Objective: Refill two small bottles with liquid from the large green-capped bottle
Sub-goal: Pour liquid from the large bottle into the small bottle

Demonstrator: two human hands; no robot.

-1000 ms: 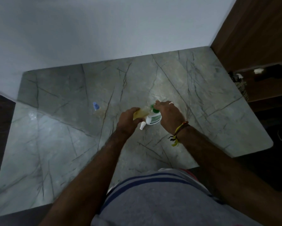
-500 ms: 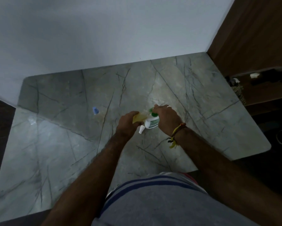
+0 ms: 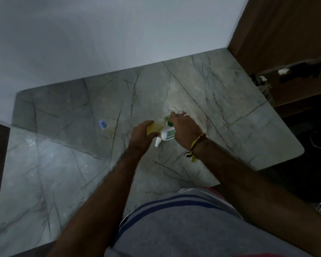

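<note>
- Large bottle of yellowish liquid (image 3: 155,127), tipped on its side in the left hand (image 3: 142,133), points its mouth toward the small white bottle with green print (image 3: 167,133); it is held just above the middle of the marble-patterned grey tabletop (image 3: 63,164).
- The left hand's fingers are wrapped round the large bottle's body; the right hand (image 3: 183,129) is curled round the small white bottle, steadying it upright on the tabletop.
- A green part (image 3: 168,124) shows at the meeting of the two bottles; whether it is a cap or a neck I cannot tell.
- A small white cap-like piece (image 3: 157,142) lies just beside the small bottle, toward the person.
- Across the last second both hands stay locked in the same pose and the bottles keep their relation; only the view shifts. That suggests pouring is under way, so this first refill seems in progress, not finished.
- A small blue-capped clear bottle (image 3: 102,124) stands well apart to the left, likely the second to fill.
</note>
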